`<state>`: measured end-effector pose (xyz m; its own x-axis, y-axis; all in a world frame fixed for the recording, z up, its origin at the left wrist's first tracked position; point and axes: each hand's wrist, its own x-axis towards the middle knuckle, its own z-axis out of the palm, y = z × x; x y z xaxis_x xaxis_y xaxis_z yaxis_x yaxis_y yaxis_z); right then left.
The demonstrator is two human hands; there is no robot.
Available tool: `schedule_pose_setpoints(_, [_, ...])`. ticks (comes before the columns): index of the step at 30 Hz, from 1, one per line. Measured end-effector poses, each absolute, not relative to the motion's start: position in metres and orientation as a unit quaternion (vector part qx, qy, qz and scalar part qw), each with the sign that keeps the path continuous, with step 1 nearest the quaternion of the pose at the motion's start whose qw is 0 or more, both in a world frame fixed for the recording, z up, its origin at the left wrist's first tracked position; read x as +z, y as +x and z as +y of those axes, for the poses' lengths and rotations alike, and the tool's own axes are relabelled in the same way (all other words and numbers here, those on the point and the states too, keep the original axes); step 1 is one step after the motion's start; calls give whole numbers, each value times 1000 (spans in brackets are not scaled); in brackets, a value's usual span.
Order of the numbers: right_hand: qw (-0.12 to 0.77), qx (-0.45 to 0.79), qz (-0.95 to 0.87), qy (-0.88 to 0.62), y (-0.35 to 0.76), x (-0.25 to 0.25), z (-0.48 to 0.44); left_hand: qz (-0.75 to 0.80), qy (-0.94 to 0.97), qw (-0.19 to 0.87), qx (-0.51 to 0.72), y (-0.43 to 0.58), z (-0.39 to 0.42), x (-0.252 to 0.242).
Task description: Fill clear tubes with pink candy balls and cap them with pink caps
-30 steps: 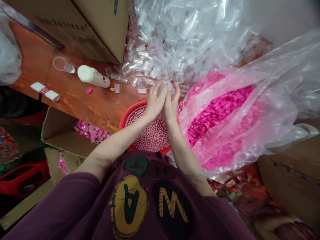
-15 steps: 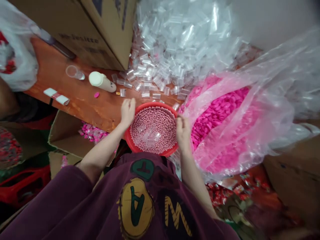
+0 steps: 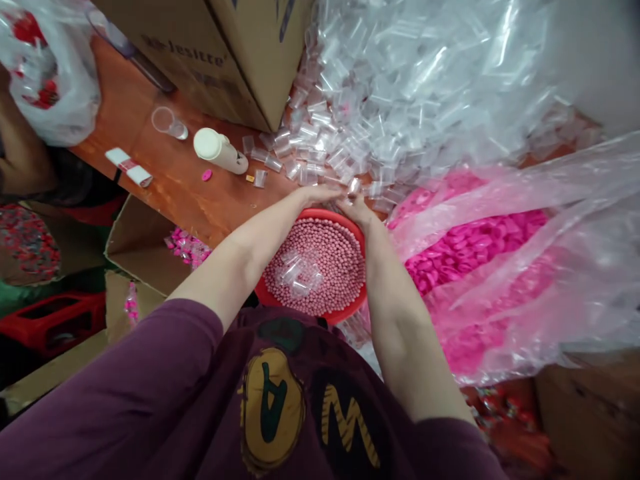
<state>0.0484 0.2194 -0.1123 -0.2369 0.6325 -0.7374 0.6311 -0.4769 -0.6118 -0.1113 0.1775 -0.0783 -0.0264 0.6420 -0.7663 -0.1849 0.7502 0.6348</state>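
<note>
Beyond the far rim of a red basin, both of my hands come together at the near edge of a heap of small clear plastic cups. My left hand reaches across with its fingers stretched out toward the right. My right hand faces it, fingers apart against a few cups, one of which shows between the hands. The fingertips are partly hidden among the cups. Pink beads fill the basin, and several clear cups lie on top of them. The basin rests close against my body.
A large clear bag of bright pink plastic pieces stands at right. A cardboard box, a cream bottle and a tissue pack are on the orange table. Another person's arm shows at far left.
My hands have left the two sides of the basin and moved forward, meeting at the cups beyond its far rim. The view has shifted slightly.
</note>
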Motion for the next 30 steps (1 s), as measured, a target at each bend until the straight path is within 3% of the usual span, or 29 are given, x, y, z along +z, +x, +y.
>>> schedule_pose_setpoints(6, [72,617,-513,-592,58,-102,230,678,237,622,314,-73,204,-61])
schedule_pose_setpoints(9, [183,575,-612,-510,81,-80,214,662,385,529,364,-59,167,-39])
schedule_pose_setpoints(12, [233,531,-680,-448,103,-56,172,662,481,442,367,-47,103,-15])
schedule_pose_setpoints(17, [141,544,-709,-425,127,-39,82,640,578,420,284,-58,-9,-5])
schedule_pose_setpoints(21, [69,433,-752,-492,142,-45,30,691,548,404,244,-100,-71,-23])
schedule_pose_setpoints(30, [28,379,-764,-522,83,-51,-7,761,511,364,167,-109,-68,-40])
